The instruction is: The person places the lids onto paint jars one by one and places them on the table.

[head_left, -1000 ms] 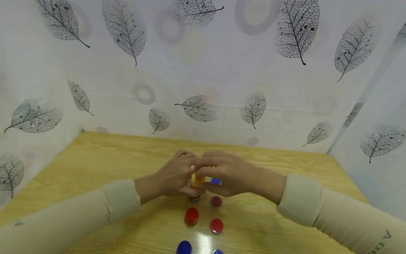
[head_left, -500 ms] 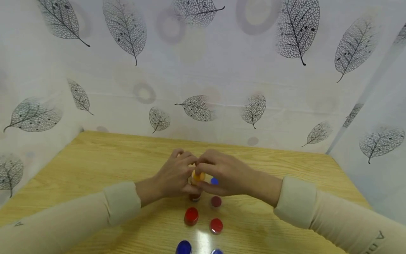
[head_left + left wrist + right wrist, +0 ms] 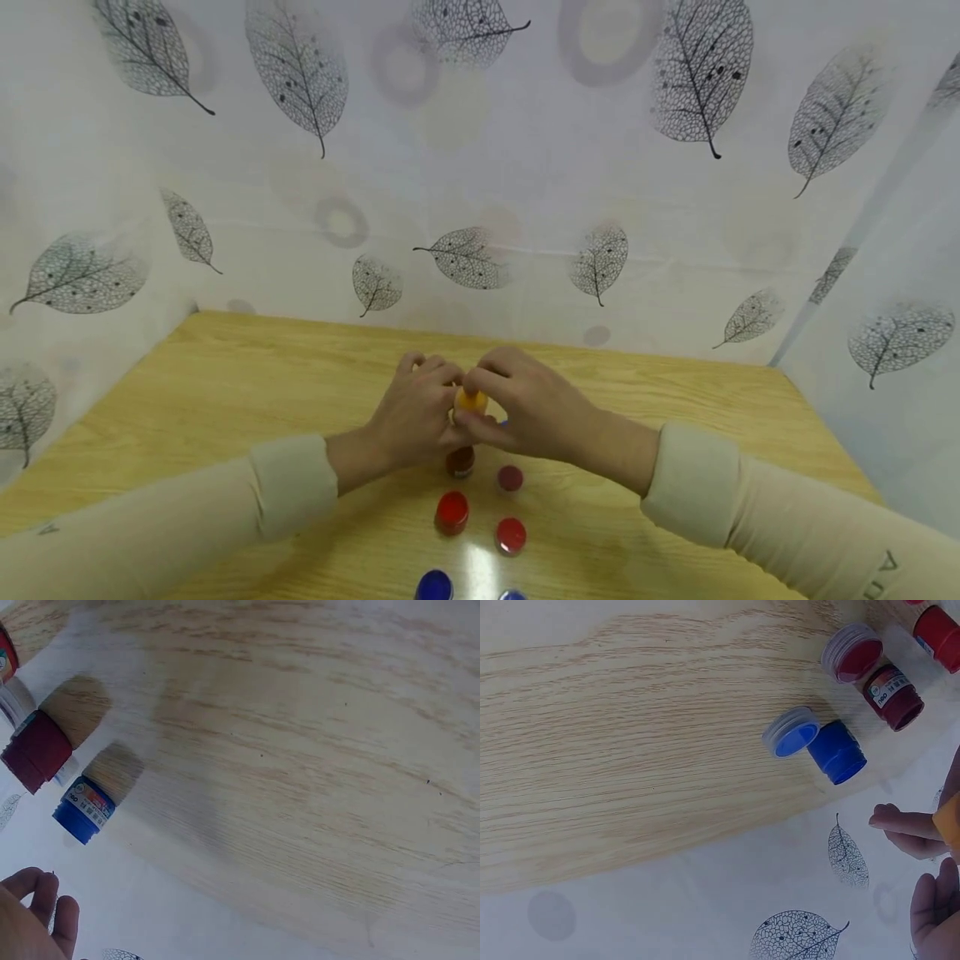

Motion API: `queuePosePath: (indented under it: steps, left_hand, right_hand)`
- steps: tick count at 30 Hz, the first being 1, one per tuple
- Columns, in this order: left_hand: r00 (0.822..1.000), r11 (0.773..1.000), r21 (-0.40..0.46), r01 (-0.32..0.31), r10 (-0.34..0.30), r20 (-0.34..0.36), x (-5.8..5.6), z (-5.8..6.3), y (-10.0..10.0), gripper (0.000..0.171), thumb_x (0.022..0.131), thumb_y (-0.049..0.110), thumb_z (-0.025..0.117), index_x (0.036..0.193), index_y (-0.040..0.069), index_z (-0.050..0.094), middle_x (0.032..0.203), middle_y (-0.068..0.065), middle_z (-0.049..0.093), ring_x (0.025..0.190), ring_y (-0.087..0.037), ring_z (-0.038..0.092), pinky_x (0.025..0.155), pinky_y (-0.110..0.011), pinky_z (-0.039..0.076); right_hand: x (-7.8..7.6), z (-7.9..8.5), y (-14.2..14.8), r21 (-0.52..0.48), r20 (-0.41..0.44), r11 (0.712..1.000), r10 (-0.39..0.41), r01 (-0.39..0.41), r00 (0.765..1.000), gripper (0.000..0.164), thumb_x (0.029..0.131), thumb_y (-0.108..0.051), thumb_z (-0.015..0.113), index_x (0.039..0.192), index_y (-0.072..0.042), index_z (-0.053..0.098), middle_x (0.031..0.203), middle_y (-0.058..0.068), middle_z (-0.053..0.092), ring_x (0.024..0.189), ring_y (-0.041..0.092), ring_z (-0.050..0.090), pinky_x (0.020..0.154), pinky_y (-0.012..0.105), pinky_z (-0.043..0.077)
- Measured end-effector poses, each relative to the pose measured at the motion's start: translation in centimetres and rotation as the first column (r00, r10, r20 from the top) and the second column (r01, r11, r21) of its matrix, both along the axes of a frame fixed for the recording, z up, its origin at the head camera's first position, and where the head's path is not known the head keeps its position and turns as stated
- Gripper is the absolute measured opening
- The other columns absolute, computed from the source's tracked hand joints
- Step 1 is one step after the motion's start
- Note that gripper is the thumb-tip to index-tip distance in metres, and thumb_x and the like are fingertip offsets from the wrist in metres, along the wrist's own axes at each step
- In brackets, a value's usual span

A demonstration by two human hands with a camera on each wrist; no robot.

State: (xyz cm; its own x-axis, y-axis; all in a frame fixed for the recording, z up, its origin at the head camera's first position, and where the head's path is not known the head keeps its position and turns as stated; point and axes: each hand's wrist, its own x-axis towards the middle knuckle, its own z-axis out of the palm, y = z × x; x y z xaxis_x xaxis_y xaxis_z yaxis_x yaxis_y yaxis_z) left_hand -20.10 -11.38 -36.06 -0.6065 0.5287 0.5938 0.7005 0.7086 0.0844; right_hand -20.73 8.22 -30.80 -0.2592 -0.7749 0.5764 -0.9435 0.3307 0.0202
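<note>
An orange paint jar (image 3: 471, 402) is held up between both hands, over the middle of the table. My left hand (image 3: 415, 410) grips its side from the left, hiding most of the jar's body. The right hand (image 3: 542, 408) reaches in from the right, thumb and fingers pinching around the round orange top. In the right wrist view, a piece of the orange jar (image 3: 948, 822) shows between fingers at the right edge. Just below the hands stands a dark red jar (image 3: 460, 462). Loosely curled fingers (image 3: 43, 896) appear at the lower left of the left wrist view.
An open blue jar (image 3: 838, 752) stands beside its clear lid (image 3: 791, 733). Nearer me come a dark red lid (image 3: 510, 478), a red jar (image 3: 452, 511), a red lid (image 3: 511, 535) and a dark blue jar (image 3: 435, 586). Leaf-printed cloth (image 3: 480, 183) rises behind the table.
Both hands have shifted slightly away from me with the orange jar. My right hand has turned and moved left, covering more of the blue lid. More of the dark red jar shows below.
</note>
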Motion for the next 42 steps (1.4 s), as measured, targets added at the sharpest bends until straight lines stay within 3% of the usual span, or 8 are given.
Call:
queuePosePath:
  steps: [5, 8, 12, 15, 26, 32, 36, 42]
  left_hand:
    - [1.0, 1.0, 0.03, -0.008, 0.008, 0.002, 0.1, -0.1, 0.1, 0.07, 0.097, 0.07, 0.033, 0.081, 0.018, 0.077, 0.089, 0.0, 0.071, 0.085, -0.019, 0.06, 0.088, -0.048, 0.04]
    - [1.0, 0.999, 0.029, -0.018, 0.017, 0.015, 0.2, -0.1, 0.1, 0.066, 0.095, 0.071, 0.039, 0.085, 0.018, 0.078, 0.09, 0.0, 0.071, 0.085, -0.018, 0.06, 0.089, -0.047, 0.04]
    - [0.999, 0.999, 0.005, -0.033, 0.033, 0.015, 0.1, -0.1, 0.0, 0.041, 0.082, 0.057, 0.069, 0.085, 0.017, 0.079, 0.09, 0.0, 0.072, 0.087, -0.018, 0.06, 0.089, -0.046, 0.041]
    - [0.999, 0.999, -0.007, -0.039, 0.039, 0.001, 0.1, -0.2, -0.1, 0.04, 0.079, 0.056, 0.072, 0.083, 0.016, 0.079, 0.091, 0.0, 0.072, 0.087, -0.018, 0.061, 0.09, -0.047, 0.041]
    - [1.0, 1.0, 0.013, -0.021, 0.021, -0.011, 0.3, -0.2, 0.1, 0.057, 0.094, 0.064, 0.047, 0.083, 0.017, 0.078, 0.088, 0.001, 0.071, 0.086, -0.018, 0.059, 0.09, -0.047, 0.038]
    - [0.998, 0.997, -0.04, 0.065, -0.066, -0.015, -0.2, -0.2, -0.2, 0.043, 0.08, 0.058, 0.071, 0.087, 0.016, 0.077, 0.096, 0.003, 0.072, 0.092, -0.016, 0.06, 0.093, -0.046, 0.04]
    - [0.99, 0.986, -0.098, 0.134, -0.138, -0.042, -0.5, -0.4, -0.4, 0.044, 0.076, 0.055, 0.074, 0.099, 0.017, 0.073, 0.093, 0.007, 0.07, 0.087, -0.013, 0.057, 0.091, -0.043, 0.039]
    - [0.981, 0.977, -0.095, 0.189, -0.193, -0.031, -0.7, -0.3, -0.2, 0.043, 0.077, 0.051, 0.073, 0.107, 0.021, 0.069, 0.099, 0.009, 0.065, 0.085, -0.013, 0.053, 0.09, -0.043, 0.038]
  right_hand:
    - [0.0, 0.0, 0.2, 0.019, 0.016, 1.0, -0.019, 0.019, 1.0, 0.024, 0.083, -0.026, 0.077, 0.096, -0.01, 0.064, 0.093, 0.002, 0.061, 0.084, 0.012, 0.058, 0.075, 0.02, 0.05]
    - [0.0, 0.0, 0.6, 0.053, 0.05, 0.998, -0.03, 0.027, 0.998, 0.031, 0.085, -0.028, 0.075, 0.105, -0.007, 0.065, 0.099, 0.002, 0.062, 0.089, 0.012, 0.058, 0.079, 0.021, 0.051]
    - [-0.1, 0.1, 0.9, 0.087, 0.091, 0.996, -0.04, 0.033, 0.995, 0.032, 0.085, -0.028, 0.071, 0.109, -0.007, 0.065, 0.098, 0.001, 0.061, 0.091, 0.012, 0.056, 0.082, 0.024, 0.051]
    - [-0.1, 0.0, 0.8, 0.088, 0.106, 0.995, -0.058, 0.048, 0.993, 0.031, 0.085, -0.028, 0.071, 0.107, -0.008, 0.064, 0.095, 0.0, 0.06, 0.089, 0.011, 0.055, 0.08, 0.024, 0.05]
    - [-0.1, 0.3, 0.5, 0.111, 0.077, 0.983, -0.156, 0.147, 0.985, 0.037, 0.087, -0.045, 0.068, 0.095, -0.011, 0.059, 0.085, -0.001, 0.058, 0.073, 0.011, 0.049, 0.067, 0.024, 0.043]
    - [-0.9, 1.0, 1.5, 0.26, -0.089, 0.965, 0.005, 0.019, 0.996, 0.048, 0.089, -0.045, 0.064, 0.122, -0.011, 0.062, 0.101, 0.0, 0.061, 0.092, 0.016, 0.057, 0.083, 0.032, 0.048]
    - [-1.4, 1.1, 1.6, 0.34, -0.231, 0.938, 0.147, -0.061, 0.962, 0.047, 0.09, -0.045, 0.062, 0.126, -0.013, 0.059, 0.104, 0.0, 0.061, 0.092, 0.017, 0.057, 0.084, 0.032, 0.048]
    - [-1.7, 1.3, 1.4, 0.374, -0.28, 0.918, 0.246, -0.131, 0.928, 0.04, 0.091, -0.039, 0.062, 0.119, -0.011, 0.059, 0.11, 0.001, 0.064, 0.092, 0.017, 0.058, 0.084, 0.032, 0.05]
